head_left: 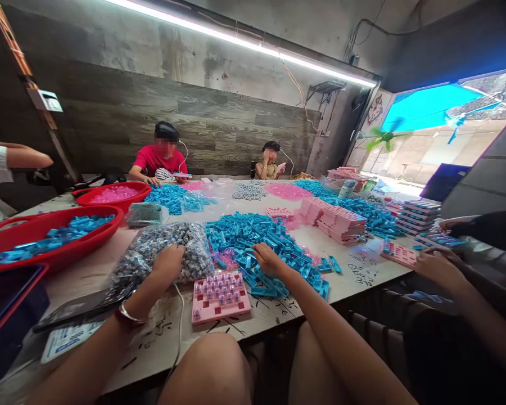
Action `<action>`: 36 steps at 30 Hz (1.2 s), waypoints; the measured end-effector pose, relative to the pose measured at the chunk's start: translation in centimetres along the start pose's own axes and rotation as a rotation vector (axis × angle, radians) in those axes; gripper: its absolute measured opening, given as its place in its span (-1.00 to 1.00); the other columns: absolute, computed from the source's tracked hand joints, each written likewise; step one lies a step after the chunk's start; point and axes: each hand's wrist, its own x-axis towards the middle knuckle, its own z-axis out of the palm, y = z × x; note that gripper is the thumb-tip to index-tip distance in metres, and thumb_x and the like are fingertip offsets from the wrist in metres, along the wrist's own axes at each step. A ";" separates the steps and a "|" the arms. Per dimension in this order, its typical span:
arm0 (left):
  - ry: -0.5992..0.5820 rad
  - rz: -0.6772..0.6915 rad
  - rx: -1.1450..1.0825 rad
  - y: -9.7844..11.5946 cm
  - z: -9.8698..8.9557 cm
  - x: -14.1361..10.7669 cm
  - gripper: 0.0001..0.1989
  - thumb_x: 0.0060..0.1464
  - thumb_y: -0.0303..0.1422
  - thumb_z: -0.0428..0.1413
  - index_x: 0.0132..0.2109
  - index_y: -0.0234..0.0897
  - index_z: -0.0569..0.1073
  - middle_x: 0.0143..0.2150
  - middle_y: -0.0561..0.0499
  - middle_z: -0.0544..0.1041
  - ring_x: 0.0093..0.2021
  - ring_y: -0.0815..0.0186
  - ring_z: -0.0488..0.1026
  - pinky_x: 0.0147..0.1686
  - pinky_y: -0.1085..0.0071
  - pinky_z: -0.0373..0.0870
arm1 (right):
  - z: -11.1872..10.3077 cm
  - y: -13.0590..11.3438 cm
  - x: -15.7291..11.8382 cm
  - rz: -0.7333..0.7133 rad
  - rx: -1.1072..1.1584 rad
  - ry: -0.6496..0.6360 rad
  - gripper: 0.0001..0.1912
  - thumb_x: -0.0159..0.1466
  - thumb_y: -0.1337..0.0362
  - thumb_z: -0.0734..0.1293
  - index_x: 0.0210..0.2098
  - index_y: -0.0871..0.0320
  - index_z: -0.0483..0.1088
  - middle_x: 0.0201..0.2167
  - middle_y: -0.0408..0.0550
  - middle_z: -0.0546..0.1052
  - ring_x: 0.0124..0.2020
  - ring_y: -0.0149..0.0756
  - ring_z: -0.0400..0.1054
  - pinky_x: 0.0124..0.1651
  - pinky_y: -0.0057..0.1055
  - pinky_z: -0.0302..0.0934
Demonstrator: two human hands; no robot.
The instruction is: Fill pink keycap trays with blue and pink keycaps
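Note:
My left hand [168, 263] rests on a clear plastic bag [141, 256] full of small grey, white and blue parts. Its fingers are curled in among the parts, and whatever they hold is hidden. At the left side of a heap of blue plastic pieces [253, 228] is my right hand [270, 261], its fingers apart and touching the pieces. Between my hands, near the table edge, lies a pink board [221, 313] with square holes. Several small clear purplish parts sit in it, and other holes show red.
Red basins [117, 216] and a dark bin [12, 304] stand at left. Pink boards [337, 219] are stacked right of the heap. A co-worker's hands [438, 270] are at another pink board [398, 253]. Two people sit across the table. A white cable [180, 326] crosses the front edge.

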 end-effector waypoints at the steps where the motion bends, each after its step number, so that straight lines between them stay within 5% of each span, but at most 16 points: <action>1: -0.006 0.007 -0.006 -0.1 0.1 0.1 -0.69 0.05 -0.65 -0.16 -0.18 -0.41 0.41 -0.18 -0.27 0.48 -0.12 0.07 0.45 -0.20 0.27 0.36 | -0.1 -0.2 -0.2 -0.007 0.008 -0.004 -0.75 0.32 0.37 0.09 -0.09 0.22 0.32 -0.20 0.06 0.41 -0.11 -0.21 0.27 0.01 -0.25 0.15; 7: -0.016 0.048 -0.057 -0.6 0.6 0.8 -0.80 0.01 -0.54 0.03 -0.17 -0.36 0.39 -0.14 -0.20 0.48 -0.07 0.12 0.42 -0.10 0.32 0.32 | -1.2 -3.1 -2.1 -0.086 0.060 -0.076 -0.76 0.30 0.35 0.16 -0.06 0.21 0.33 -0.14 0.06 0.45 -0.07 -0.23 0.32 0.00 -0.32 0.18; 16: 0.004 0.097 -0.136 -1.0 1.0 1.3 -0.90 0.01 -0.46 0.04 -0.27 -0.32 0.41 -0.21 -0.12 0.47 -0.17 0.17 0.43 -0.18 0.38 0.32 | -1.7 -7.8 -4.8 -0.222 0.109 -0.221 -0.72 0.30 0.34 0.19 0.00 0.19 0.32 -0.05 0.07 0.46 -0.03 -0.19 0.35 -0.02 -0.32 0.21; 30: 0.049 0.095 -0.245 -1.3 1.4 1.8 -0.80 -0.12 -0.61 -0.04 -0.40 -0.30 0.43 -0.33 -0.04 0.47 -0.25 0.27 0.42 -0.24 0.46 0.30 | -1.2 -9.7 -5.6 -0.295 -0.007 -0.333 -0.80 0.14 0.18 0.37 -0.23 0.05 0.47 -0.38 -0.12 0.58 -0.37 -0.32 0.42 -0.36 -0.51 0.11; 36: 0.155 0.078 -0.227 -0.2 -1.7 0.3 -0.82 -0.08 -0.50 -0.06 -0.34 -0.34 0.42 -0.22 -0.12 0.41 -0.28 0.23 0.41 -0.23 0.39 0.32 | -1.3 -9.3 -5.5 -0.301 -0.060 -0.325 -0.81 0.12 0.17 0.38 -0.28 0.08 0.47 -0.43 -0.14 0.56 -0.40 -0.34 0.41 -0.39 -0.52 0.09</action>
